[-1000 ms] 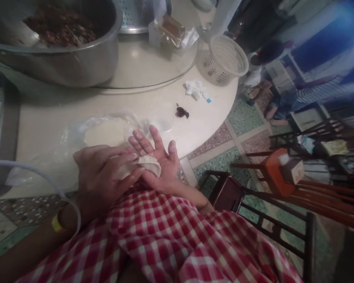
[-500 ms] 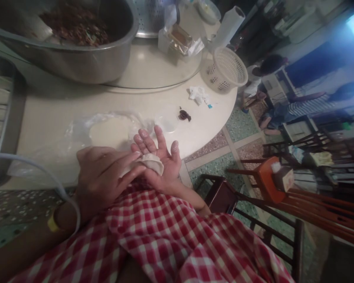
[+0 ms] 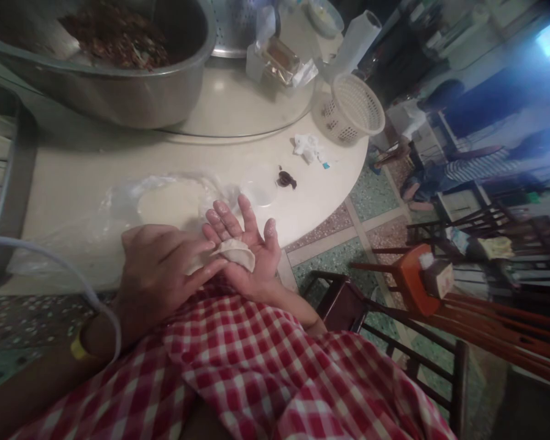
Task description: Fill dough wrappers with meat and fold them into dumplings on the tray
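Observation:
A pale, half-moon dumpling (image 3: 237,252) with a pleated edge lies across the palm of my right hand (image 3: 256,260). That hand faces palm up, its fingers spread and dusted with flour. From the left comes my left hand (image 3: 158,269), back upward, with thumb and forefinger closed around the dumpling's left end. Its other fingers are partly hidden. Just beyond my hands, a pale round of dough (image 3: 172,205) sits on a clear plastic bag (image 3: 114,220).
A large metal bowl (image 3: 132,98) of dark chopped filling stands at the back left. The metal tray (image 3: 21,153) at left holds pale pieces. A white basket (image 3: 355,113), crumpled tissue (image 3: 307,148) and dark scrap (image 3: 286,179) are right. A grey cord (image 3: 59,260) crosses the left arm.
My hands and the dumpling have hardly moved; the grip looks the same. In the background, a person near the white furniture has shifted position.

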Tool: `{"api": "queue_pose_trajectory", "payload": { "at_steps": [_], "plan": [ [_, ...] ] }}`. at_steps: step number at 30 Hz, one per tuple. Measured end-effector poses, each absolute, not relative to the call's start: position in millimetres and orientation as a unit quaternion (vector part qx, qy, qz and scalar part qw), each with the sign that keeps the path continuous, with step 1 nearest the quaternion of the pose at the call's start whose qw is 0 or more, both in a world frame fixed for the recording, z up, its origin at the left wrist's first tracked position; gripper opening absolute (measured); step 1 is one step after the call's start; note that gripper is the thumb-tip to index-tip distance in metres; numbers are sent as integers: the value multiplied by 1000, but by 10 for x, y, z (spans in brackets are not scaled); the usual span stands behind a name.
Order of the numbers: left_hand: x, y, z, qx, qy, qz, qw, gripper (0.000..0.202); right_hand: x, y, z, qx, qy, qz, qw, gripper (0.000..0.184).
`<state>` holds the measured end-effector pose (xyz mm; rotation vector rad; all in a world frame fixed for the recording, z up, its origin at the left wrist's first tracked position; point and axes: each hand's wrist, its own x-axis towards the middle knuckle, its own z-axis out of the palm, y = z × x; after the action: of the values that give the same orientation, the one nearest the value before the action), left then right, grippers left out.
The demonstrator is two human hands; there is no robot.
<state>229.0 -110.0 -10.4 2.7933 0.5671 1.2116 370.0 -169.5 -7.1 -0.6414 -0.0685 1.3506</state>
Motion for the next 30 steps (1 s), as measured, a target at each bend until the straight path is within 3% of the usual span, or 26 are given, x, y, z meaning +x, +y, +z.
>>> {"api": "queue_pose_trajectory", "payload": {
  "at_steps": [13, 18, 22, 30],
  "plan": [
    [2201, -1141, -145, 912, 168, 374, 27, 12, 3683, -1687, -25, -296, -25, 645, 704, 63],
    [2187, -1147, -54, 916, 156, 369, 27, 22, 3676, -1718, -54, -250, -34, 673, 695, 61],
    [2220, -1140, -39, 922, 150, 355, 47, 14, 3704, -1748, -163, -207, -94, 700, 677, 54],
    [2148, -1114, -61, 933, 132, 331, 39, 21, 3843, -1776, -194, -226, -128, 767, 586, 57]
  ]
}}
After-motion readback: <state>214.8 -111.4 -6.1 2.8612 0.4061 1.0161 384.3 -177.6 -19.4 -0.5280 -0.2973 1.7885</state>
